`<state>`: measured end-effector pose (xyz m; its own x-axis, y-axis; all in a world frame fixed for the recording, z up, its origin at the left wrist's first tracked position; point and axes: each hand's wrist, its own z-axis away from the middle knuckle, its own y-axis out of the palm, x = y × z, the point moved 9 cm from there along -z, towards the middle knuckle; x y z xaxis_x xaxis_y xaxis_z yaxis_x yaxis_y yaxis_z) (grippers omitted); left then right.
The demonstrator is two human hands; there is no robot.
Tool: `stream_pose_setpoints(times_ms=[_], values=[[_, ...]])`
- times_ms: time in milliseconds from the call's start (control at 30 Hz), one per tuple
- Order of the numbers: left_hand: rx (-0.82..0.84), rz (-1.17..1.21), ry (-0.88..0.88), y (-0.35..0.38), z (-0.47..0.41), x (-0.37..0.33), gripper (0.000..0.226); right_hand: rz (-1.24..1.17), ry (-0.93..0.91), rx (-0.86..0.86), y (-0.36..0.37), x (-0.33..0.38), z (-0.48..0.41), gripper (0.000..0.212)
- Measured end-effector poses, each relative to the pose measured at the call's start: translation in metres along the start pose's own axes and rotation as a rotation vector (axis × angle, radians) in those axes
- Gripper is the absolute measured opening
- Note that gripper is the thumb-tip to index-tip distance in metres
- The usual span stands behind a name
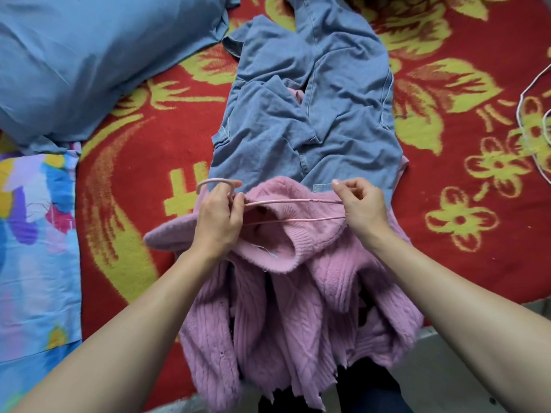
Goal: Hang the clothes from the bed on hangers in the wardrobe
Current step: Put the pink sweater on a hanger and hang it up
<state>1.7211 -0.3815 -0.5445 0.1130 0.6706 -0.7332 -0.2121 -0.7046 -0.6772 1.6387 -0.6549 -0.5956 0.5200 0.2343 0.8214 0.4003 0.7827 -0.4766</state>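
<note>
On the bed [447,234], with its red and yellow blanket, we see clothes that are not hung up yet. We cannot see the wardrobe at all.

A big blue pillow [89,55] lies at the far left, and a bright sheet [35,234] lies below it.

In the middle, a blue denim piece [313,114] is spread out with no hanger in it. We think its turn comes later.

Nearer to us is the pink knit sweater [283,308]. It is bunched up, hangs a bit over the bed's edge, and touches the denim piece at its top.

The thin pink hanger [298,201] is held across the sweater's neck hole. We cannot tell if any of it is inside the sweater yet.

Our left hand [219,219] curls round the hanger just under its hook. Our right hand [362,207] pinches the other end with thumb and fingers.

So we think the job is near its start. The sweater must go on the hanger, then to the wardrobe, and then the denim piece.

A thin white cord [520,108] lies at the far right.
</note>
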Motion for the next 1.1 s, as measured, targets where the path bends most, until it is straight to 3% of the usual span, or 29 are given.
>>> stream_pose_setpoints(times_ms=[67, 133, 200, 367, 467, 567, 667, 733, 833, 967, 1100], values=[[-0.007, -0.012, 0.008, -0.002, -0.006, -0.002, 0.018, 0.182, -0.172, -0.134, -0.017, 0.024, 0.018, 0.035], [-0.045, -0.011, 0.006, -0.008, -0.013, -0.006, 0.017, 0.299, -0.456, -0.256, -0.023, 0.060, 0.051, 0.029], [-0.060, 0.006, -0.003, -0.011, -0.017, -0.010, 0.017, 0.276, -0.594, -0.141, 0.004, 0.077, 0.082, 0.022], [0.016, -0.015, 0.041, -0.011, -0.012, -0.014, 0.025, 0.849, -0.464, 0.134, 0.079, 0.030, 0.090, 0.047], [0.136, -0.030, 0.078, -0.002, -0.001, -0.014, 0.036, 0.992, -0.451, 0.152, 0.066, 0.007, 0.079, 0.039], [0.214, -0.012, 0.085, 0.006, 0.003, -0.011, 0.042, 0.940, -0.473, 0.121, 0.025, -0.006, 0.073, 0.022], [0.282, 0.015, 0.061, 0.011, 0.004, 0.003, 0.041, 0.797, -0.190, 0.035, -0.039, -0.029, 0.052, 0.012], [0.367, -0.021, 0.134, 0.021, 0.013, 0.000, 0.038, 0.647, 0.011, 0.025, -0.067, -0.047, 0.039, 0.012], [0.433, -0.135, 0.279, 0.035, 0.029, -0.012, 0.041, 0.484, 0.083, -0.022, -0.086, -0.046, 0.023, 0.009], [0.424, -0.309, 0.278, 0.040, 0.030, -0.011, 0.045, 0.394, 0.001, -0.077, -0.096, -0.013, 0.007, 0.024], [0.326, -0.396, 0.211, 0.034, 0.019, -0.011, 0.052, 0.321, -0.234, -0.121, -0.080, 0.056, 0.022, 0.002]])
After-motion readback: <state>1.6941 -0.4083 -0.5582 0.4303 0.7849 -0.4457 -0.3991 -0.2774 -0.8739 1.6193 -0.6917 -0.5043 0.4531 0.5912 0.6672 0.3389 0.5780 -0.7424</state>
